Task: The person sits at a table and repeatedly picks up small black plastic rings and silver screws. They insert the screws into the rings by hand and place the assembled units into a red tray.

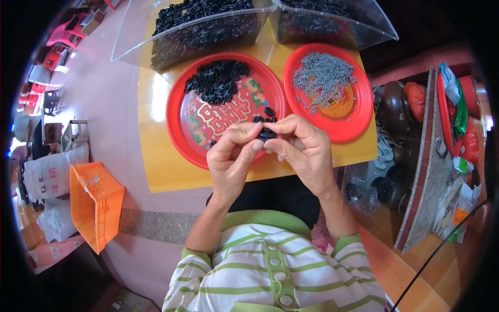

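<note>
Yellow table (pixel 150 112), centre. Clear bin (pixel 130 41), upper centre; another (pixel 338 22) right of it. Big red tray (pixel 174 112), centre, with black pile (pixel 215 80); smaller tray (pixel 366 96) to right, grey heap (pixel 322 75). Left hand (pixel 231 151), right hand (pixel 306 151), mid-frame: curled, thumbs and forefingers pinching black piece (pixel 266 134) over big tray's lower right.

The small black piece (pixel 266 135) looks rounded; it is pinched between both hands (pixel 231 151) (pixel 305 151).
</note>
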Motion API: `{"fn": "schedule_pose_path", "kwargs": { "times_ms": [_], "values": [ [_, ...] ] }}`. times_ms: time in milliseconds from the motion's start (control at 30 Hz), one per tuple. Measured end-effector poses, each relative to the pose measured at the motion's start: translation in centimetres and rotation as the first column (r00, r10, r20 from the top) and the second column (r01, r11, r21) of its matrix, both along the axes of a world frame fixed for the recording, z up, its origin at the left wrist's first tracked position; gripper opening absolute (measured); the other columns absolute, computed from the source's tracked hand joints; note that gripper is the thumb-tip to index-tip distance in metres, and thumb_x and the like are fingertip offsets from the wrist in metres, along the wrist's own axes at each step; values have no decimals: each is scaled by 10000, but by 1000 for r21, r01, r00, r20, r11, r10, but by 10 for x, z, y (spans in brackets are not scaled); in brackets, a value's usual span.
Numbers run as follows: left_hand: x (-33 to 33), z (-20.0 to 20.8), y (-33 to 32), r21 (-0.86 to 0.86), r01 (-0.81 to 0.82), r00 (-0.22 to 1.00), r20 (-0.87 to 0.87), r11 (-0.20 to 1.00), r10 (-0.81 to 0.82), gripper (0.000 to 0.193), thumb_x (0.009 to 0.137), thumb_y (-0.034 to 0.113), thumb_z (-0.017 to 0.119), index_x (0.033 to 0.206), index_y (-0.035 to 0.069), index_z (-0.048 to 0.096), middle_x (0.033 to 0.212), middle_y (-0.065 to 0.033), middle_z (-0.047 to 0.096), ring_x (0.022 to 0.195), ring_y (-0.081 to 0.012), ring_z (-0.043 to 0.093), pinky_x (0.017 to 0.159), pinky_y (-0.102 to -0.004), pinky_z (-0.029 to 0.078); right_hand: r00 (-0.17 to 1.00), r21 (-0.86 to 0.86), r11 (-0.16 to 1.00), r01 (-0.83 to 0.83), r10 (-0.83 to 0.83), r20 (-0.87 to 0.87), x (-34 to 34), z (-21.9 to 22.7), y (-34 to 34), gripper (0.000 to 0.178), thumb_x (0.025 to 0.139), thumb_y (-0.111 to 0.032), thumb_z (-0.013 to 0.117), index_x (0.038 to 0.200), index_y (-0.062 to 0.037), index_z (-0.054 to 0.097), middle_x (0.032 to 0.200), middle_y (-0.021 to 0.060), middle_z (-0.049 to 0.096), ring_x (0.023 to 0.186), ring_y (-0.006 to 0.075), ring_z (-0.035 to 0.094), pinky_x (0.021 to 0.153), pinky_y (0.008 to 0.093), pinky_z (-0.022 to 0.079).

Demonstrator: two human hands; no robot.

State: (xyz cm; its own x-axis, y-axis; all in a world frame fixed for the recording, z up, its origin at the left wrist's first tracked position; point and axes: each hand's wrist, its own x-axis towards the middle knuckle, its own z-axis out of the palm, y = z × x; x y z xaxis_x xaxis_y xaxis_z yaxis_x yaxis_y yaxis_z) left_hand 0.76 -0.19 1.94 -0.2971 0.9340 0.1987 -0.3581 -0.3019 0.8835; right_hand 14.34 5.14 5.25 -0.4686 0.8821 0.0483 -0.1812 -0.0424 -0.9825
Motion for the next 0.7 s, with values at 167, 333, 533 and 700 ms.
{"fn": "schedule_pose_path", "kwargs": {
  "times_ms": [167, 333, 533, 700],
  "values": [
    [-5, -3, 0, -132, -38, 986, -163, 991, 16, 196, 822, -86, 601, 1010, -35, 626, 1048, -109, 600, 878, -118, 582, 728, -222, 484, 997, -30, 998, -47, 49, 62, 5, -7, 6, 184, 845, -41, 647, 1009, 22, 593, 871, 1, 577, 730, 43, 545, 629, 191, 458],
    [-13, 4, 6, -1, -25, 921, -390, 1000, 23, 238, 743, -117, 648, 965, -33, 630, 951, -133, 630, 849, -169, 595, 715, -246, 472, 979, 79, 995, -55, 39, 199, 9, 7, 11, 216, 800, -65, 689, 996, -3, 624, 835, 42, 581, 727, 92, 554, 629, 232, 453],
    [-10, 6, 11, -37, -41, 935, -355, 998, 25, 207, 736, -112, 654, 925, -31, 629, 934, -135, 641, 842, -175, 600, 727, -248, 467, 977, 126, 991, -50, 22, 211, 8, 9, 15, 243, 799, -66, 683, 1025, -13, 611, 819, 48, 568, 707, 119, 547, 625, 250, 451],
    [-11, 8, 13, -38, -26, 945, -327, 999, 12, 187, 752, -104, 646, 920, -24, 634, 923, -136, 643, 831, -165, 600, 729, -246, 470, 979, 142, 988, -64, 35, 201, 7, 10, 19, 217, 804, -59, 680, 1004, -9, 610, 823, 50, 573, 716, 116, 553, 622, 253, 449]
  ]
}}
